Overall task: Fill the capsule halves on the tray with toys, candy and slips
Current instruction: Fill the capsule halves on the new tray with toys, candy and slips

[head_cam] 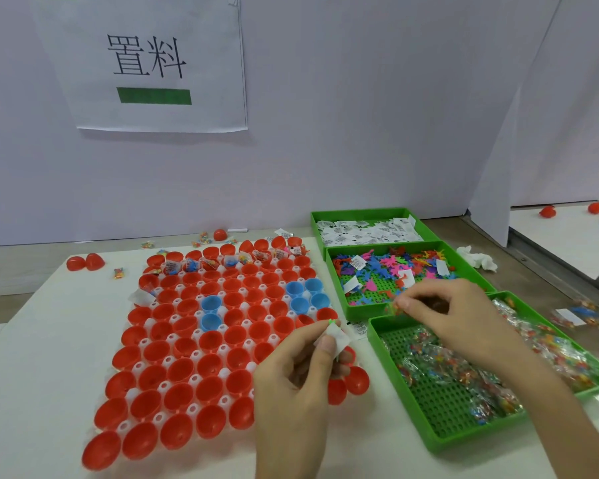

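By the tray (138,367), the left grip (298,371) pinched a slip (338,335) and the right grip (457,316) pinched a toy (393,308); a loose pinch could drop them outside the halves (184,371).

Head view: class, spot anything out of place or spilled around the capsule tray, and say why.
Two red plastic capsule halves lie loose on the table left of the white tray. Small candy packets are scattered behind it. White paper slips sit mixed into the green toy bin, not their own.
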A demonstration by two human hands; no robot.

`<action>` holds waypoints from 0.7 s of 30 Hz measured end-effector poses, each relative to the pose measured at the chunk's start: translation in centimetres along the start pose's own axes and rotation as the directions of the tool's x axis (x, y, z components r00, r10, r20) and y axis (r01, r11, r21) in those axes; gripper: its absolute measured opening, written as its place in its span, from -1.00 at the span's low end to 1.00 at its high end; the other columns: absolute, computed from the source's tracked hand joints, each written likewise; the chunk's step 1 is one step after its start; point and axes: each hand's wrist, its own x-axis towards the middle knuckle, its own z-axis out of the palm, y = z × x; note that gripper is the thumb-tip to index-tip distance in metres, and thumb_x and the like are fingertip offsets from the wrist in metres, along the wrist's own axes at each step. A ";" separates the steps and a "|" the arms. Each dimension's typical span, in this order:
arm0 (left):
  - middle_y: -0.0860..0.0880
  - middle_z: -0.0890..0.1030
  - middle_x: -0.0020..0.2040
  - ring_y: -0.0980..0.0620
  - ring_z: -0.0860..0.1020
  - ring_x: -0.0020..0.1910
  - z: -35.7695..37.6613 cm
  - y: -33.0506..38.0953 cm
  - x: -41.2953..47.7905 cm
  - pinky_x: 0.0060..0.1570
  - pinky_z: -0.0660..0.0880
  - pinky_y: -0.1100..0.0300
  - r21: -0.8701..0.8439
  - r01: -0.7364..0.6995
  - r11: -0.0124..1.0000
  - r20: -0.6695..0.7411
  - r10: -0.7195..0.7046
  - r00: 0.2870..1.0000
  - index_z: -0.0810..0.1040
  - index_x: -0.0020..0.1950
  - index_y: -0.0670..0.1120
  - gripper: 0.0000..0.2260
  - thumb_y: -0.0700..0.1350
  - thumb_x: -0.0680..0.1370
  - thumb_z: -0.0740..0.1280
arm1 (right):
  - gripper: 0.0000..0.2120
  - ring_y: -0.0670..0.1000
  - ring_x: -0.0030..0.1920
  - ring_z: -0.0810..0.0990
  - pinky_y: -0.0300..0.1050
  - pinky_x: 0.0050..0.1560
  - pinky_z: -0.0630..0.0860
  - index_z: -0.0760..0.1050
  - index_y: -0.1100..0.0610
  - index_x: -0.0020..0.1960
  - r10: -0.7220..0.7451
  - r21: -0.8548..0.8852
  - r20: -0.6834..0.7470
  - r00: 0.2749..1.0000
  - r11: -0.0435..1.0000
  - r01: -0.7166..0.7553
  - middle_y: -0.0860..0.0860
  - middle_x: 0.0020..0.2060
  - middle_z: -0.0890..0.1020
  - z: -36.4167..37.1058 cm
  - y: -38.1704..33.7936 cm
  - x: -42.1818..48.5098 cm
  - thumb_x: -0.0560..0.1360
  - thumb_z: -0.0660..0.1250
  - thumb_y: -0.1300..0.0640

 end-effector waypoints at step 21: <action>-0.12 0.64 -0.37 -0.04 0.66 -0.34 0.2 0.1 -0.3 -0.21 0.61 0.18 -0.029 -0.072 0.997 -0.032 0.071 0.997 0.59 0.02 -0.07 -0.84 -0.21 0.46 0.43 | -0.78 0.07 -0.17 0.73 -0.19 -0.14 0.62 0.72 0.09 -0.06 -0.101 0.654 0.186 0.977 0.755 -0.047 0.02 -0.23 0.71 4.5 -5.1 -2.3 0.30 0.59 0.16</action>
